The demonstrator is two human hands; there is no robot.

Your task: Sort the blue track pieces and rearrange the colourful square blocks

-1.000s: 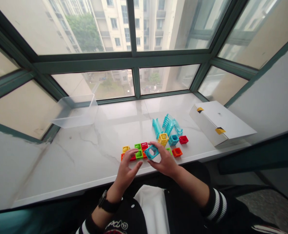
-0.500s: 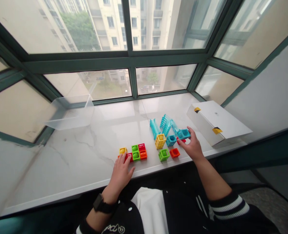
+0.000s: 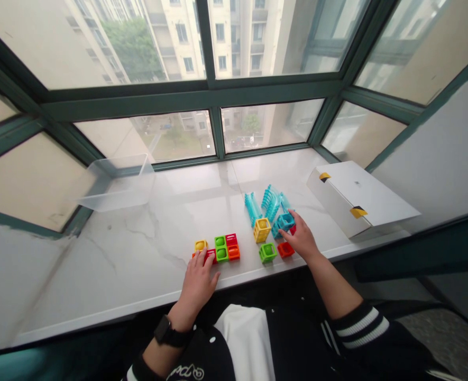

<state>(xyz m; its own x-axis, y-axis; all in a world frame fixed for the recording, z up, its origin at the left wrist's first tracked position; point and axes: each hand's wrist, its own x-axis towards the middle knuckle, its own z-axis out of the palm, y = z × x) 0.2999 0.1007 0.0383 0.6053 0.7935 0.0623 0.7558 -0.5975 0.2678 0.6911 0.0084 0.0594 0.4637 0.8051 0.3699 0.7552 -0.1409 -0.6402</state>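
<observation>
Tub [image 3: 117, 201] at far left corner of surface [image 3: 150, 227], box [image 3: 372, 193] along its right edge. Block cluster [image 3: 226, 248] near the front edge, roughly mid-width, left hand [image 3: 200, 280] over its left end; loose blocks [image 3: 262, 231] to its right, with long toy pieces [image 3: 271, 203] behind them. Right hand [image 3: 302, 238] at the right rear of the loose blocks, held block [image 3: 286, 220] between its fingertips.

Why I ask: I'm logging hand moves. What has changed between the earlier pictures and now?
The right hand carried a blue block rightward, then slightly back left, to another blue block; its fingers are still around the carried one. The left hand moved left, and its fingers rest at a red block. The yellow-green tree, clear bin and white box stayed put.
</observation>
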